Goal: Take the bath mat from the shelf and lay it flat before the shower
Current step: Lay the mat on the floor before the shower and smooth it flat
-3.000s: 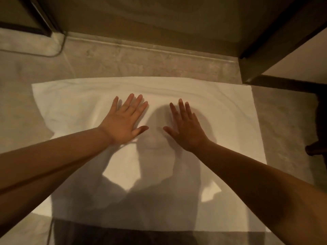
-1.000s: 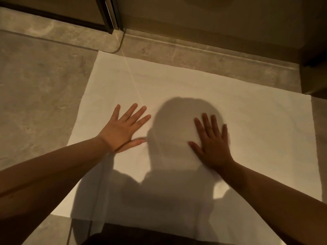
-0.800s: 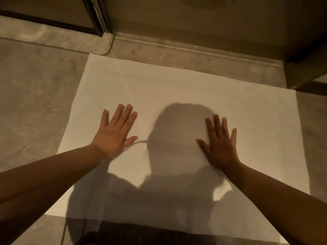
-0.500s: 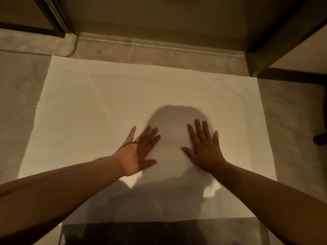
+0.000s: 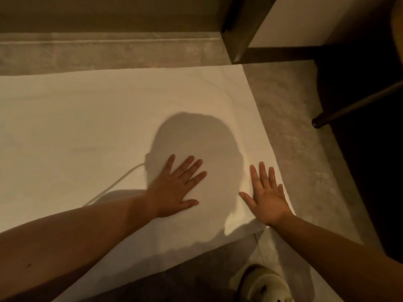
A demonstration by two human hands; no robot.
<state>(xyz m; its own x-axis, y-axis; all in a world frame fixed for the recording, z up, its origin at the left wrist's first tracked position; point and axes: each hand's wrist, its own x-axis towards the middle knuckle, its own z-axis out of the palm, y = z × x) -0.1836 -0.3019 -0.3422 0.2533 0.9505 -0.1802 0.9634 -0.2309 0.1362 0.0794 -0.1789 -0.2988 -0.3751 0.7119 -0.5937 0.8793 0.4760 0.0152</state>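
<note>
The white bath mat (image 5: pixel 91 127) lies spread on the grey stone floor, its far edge along the raised shower threshold (image 5: pixel 109 51). My left hand (image 5: pixel 176 188) rests palm down on the mat near its middle right, fingers spread. My right hand (image 5: pixel 267 197) presses flat on the mat's right edge, close to the near right corner. Neither hand holds anything. My head's shadow falls on the mat between and above the hands.
A dark frame post (image 5: pixel 242 29) stands at the far right by the threshold. A dark furniture leg (image 5: pixel 357 103) slants down to the floor on the right. My light shoe (image 5: pixel 263 284) sits at the bottom edge. Bare grey floor (image 5: pixel 305 160) runs along the mat's right side.
My view has swung to the mat's right end. Both hands have slid right across the mat; the right hand now lies on its right edge.
</note>
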